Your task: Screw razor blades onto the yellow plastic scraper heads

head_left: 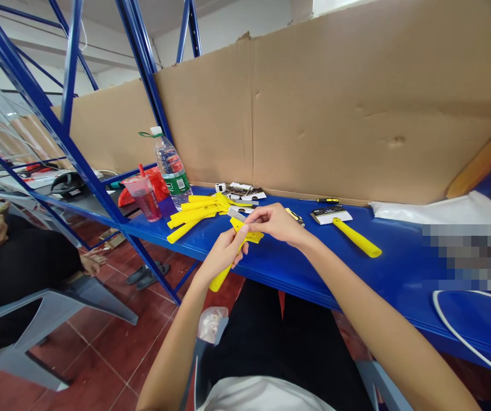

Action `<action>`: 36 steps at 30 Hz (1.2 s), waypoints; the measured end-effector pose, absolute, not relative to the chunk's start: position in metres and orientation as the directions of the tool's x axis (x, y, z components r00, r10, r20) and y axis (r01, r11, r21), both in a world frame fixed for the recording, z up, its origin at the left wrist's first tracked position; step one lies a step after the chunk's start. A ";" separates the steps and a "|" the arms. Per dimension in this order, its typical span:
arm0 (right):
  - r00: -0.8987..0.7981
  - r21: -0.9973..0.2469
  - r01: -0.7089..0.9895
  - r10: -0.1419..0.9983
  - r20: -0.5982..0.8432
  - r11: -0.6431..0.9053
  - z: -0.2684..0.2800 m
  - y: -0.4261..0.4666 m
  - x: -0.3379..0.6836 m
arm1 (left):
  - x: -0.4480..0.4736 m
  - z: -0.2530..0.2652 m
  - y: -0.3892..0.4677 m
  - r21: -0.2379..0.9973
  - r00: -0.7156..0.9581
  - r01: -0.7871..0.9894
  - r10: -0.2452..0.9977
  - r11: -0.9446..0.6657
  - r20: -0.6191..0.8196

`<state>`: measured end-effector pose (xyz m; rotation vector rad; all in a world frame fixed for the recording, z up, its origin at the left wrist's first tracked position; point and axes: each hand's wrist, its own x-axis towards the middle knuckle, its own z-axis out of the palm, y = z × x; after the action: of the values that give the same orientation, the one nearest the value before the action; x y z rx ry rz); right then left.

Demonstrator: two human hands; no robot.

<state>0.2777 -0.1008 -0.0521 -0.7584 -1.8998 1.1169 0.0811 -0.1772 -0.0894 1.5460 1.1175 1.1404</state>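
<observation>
My left hand (pixel 228 251) is wrapped round a yellow scraper (pixel 220 279), its handle pointing down toward my lap and its flat yellow head turned up. At that head my right hand (pixel 275 222) is closed in a pinch, thumb and fingers on a thin grey metal blade (pixel 237 214). Whether the blade is seated in the head I cannot tell. Just beyond my left hand lies a pile of yellow scrapers (pixel 194 217), handles toward the left. To the right, another yellow-handled scraper (pixel 359 238) lies with a black-and-white card (pixel 331 215) over its head.
A water bottle (pixel 174 177) and a red drink cup (pixel 147 200) stand left on the blue shelf (pixel 288 268). Against the cardboard (pixel 335 114) lie printed cards (pixel 243 191) and a screwdriver (pixel 326 200). A white cable (pixel 455 331) hangs right; a seated person (pixel 27 262) is at left.
</observation>
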 end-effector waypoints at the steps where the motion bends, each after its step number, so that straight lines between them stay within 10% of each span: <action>1: -0.512 -0.891 0.093 0.789 0.340 0.445 -0.053 -0.101 0.277 | 0.081 -0.090 -0.177 0.965 0.179 0.159 0.968 -0.207 0.178; 36: -0.481 -0.858 0.057 0.767 0.424 0.510 -0.054 -0.103 0.274 | 0.075 -0.102 -0.169 0.985 0.297 -0.105 0.941 -0.134 0.159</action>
<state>0.2735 -0.1029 -0.0536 -0.6813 -1.8835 1.0293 0.0755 -0.1693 -0.1015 1.3843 0.8441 1.1189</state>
